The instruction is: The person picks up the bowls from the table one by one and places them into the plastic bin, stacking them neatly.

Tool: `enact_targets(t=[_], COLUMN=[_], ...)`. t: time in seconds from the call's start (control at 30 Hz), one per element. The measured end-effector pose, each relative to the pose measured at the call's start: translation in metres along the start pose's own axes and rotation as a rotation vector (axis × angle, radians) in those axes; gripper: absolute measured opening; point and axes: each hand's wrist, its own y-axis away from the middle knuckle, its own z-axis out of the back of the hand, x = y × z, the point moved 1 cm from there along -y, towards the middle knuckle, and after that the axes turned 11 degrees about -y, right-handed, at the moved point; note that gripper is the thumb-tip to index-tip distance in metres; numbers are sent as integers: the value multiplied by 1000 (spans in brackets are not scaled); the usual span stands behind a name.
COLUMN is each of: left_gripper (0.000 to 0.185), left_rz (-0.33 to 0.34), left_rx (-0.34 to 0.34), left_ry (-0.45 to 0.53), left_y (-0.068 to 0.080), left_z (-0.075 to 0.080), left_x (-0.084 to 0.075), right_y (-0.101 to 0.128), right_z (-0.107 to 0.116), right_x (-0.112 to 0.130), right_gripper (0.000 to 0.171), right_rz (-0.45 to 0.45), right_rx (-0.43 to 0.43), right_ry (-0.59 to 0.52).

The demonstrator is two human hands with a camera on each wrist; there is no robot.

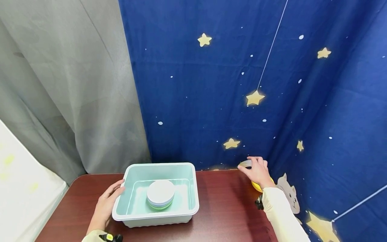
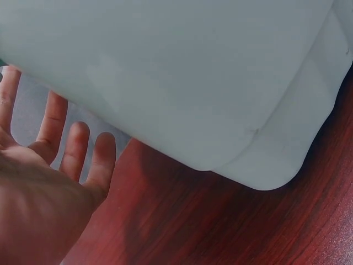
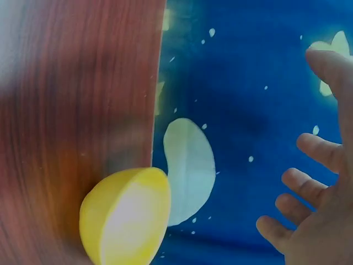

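Observation:
A pale mint plastic basin (image 1: 157,215) stands on the table. Inside it sits a stack of round pieces (image 1: 161,193), white on top with blue and green edges below; whether they are bowls or lids I cannot tell. My left hand (image 1: 107,201) touches the basin's left rim, its fingers (image 2: 53,118) spread and loosely bent in the left wrist view. Over the back right of the table, my right hand (image 1: 258,172) is raised with nothing in it. Beneath it lies a yellow bowl (image 3: 127,221), partly hidden by that hand and sleeve in the head view.
The dark red-brown table (image 1: 217,205) ends at a blue curtain (image 1: 193,101) printed with stars and a pale curved shape (image 3: 193,171). A grey curtain (image 1: 99,101) hangs at the back left. White cloth (image 1: 27,195) borders the left side.

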Motion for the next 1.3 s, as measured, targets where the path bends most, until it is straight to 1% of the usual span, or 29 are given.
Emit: enact_targets(t=[0.27,0.47,0.57,0.67,0.87,1.0,1.17,1.3], left_gripper=[75,74,74,75,74,73,71,71], left_rz=[19,17,18,19,9,6,7,7], left_rx=[1,4,10,10,1,-2,-9,-4], left_ry=[9,64,70,55,55,48,58,66], left_y=[0,0,-1,-1,-2,-2,-1,-1], left_z=[-1,-3,-3,-3,-2,-2,-1,0], left_x=[0,0,1,3,1,0,1,2], right_y=[9,14,16,16,13,14,16,18], right_z=[-2,-3,-2,-3,-7,-10,-15,-20], right_x=[-16,-24,-29,-37,-52,-59,-66,-72], right_gripper=[95,90,90,89,89,94,97,102], right_rz=[-67,-107,-139,-171,-209,-248,-272,-320], right_rx=[-33,-120,-139,-155,-222,-208,-206,-188], right_ry=[-13,-63,-77,-71,-33,-30,-28,-30])
